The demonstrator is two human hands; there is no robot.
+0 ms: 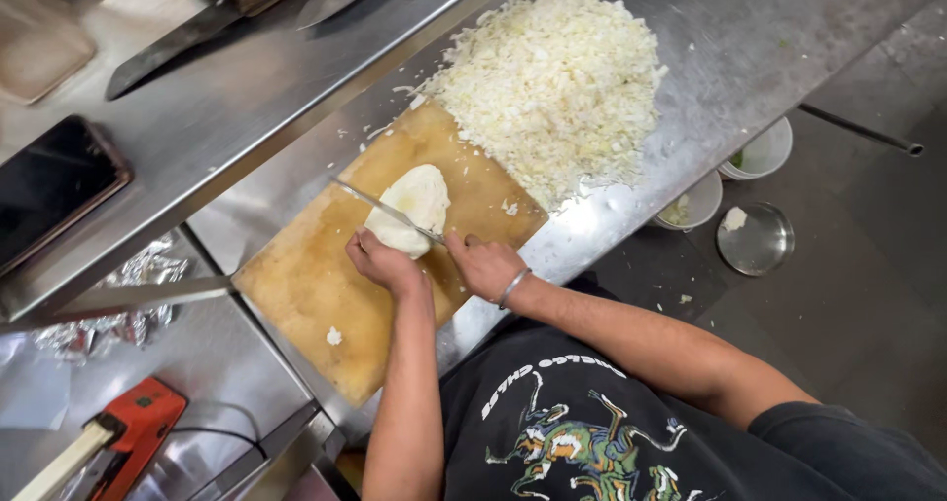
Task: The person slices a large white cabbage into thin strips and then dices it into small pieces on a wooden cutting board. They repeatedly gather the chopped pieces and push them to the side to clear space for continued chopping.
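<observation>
— Two hands are logged at the near edge of the wooden cutting board (326,284). How are they recorded?

— The left hand (383,261) is entered as curled over the near end of the cabbage wedge (409,210), fingers bent and pressing it down. The right hand (485,264) is closed around a knife handle, a metal bangle (513,286) being worn at that wrist. The knife (385,208) is laid across the wedge, blade slanting up and to the left.

— Where is the wedge listed?

— It is placed cut side down near the middle of the board, well apart from the board's near corner, where one small scrap (333,336) is noted.

— How is its handling judged?

— It is judged light, firm and crisp, made of layered leaves that may slide apart once sliced. A domed, smooth back is shown, so slipping is thought likely unless it is pinned from above. Hold is best taken at the end away from the blade, with fingertips tucked.

— What is catalogued beyond the board?

— A large heap of shredded cabbage (557,87) is piled on the steel counter (730,37), touching the board's far end. Further off, on the raised shelf, a second large knife (168,47) and a dark phone (54,185) are entered. Below the counter to the right, small round bowls (755,237) are seen on the floor.
</observation>
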